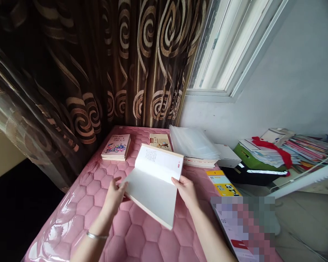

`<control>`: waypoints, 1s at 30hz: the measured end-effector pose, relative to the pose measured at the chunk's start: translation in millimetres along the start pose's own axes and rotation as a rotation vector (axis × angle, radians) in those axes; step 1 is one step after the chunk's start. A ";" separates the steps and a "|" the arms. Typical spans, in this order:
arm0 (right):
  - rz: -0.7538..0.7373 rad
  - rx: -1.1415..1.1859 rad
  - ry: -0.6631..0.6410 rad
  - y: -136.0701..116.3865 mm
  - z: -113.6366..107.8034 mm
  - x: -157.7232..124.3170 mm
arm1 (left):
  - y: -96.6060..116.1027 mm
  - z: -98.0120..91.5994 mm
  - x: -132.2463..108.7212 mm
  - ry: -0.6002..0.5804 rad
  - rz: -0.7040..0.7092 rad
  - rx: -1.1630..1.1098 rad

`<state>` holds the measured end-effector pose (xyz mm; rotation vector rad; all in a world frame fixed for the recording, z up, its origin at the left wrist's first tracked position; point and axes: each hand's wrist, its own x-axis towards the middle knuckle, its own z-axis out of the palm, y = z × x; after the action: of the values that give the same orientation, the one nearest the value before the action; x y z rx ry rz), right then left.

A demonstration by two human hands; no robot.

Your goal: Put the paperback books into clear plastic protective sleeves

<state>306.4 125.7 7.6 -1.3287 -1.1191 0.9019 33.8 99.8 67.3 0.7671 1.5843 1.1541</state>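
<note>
An open book (153, 189) is held above a pink padded surface, one page blank and the other with a small block of print. My left hand (116, 194) grips its left edge, thumb and fingers at the corner; a silver bangle is on that wrist. On the right side, my right hand (186, 191) pinches the book's edge near the fold, thumb on the page. Behind the open book lies a cream-covered book (160, 141), partly hidden. A small stack of books (116, 147) with a pink illustrated cover sits at the back left.
Clear plastic covers (192, 143) lie on books at the back right. A yellow packet (224, 183) and a partly pixelated screen-like object (235, 233) are at the right. Beyond them stand a black-and-green box (251, 173) with papers and a white pole (306, 182). Curtains (142, 65) hang behind.
</note>
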 end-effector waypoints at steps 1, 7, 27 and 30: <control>0.018 0.012 0.019 -5.0 3.2 -11.4 | 10.6 -3.8 10.8 0.029 0.022 0.040; 0.308 0.272 0.080 -7.3 36.2 -97.7 | 53.6 -1.8 74.4 -0.004 0.284 0.431; 0.799 0.893 0.055 -9.1 60.3 -140.9 | -28.7 85.0 48.1 -0.309 0.879 1.135; 0.838 0.862 -0.027 -20.1 52.6 -147.1 | -57.5 89.3 34.4 -0.339 0.978 1.178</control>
<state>215.9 -3.1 8.5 -1.0024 -0.0509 1.7525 111.2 138.0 -3.4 2.5464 1.5029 0.4808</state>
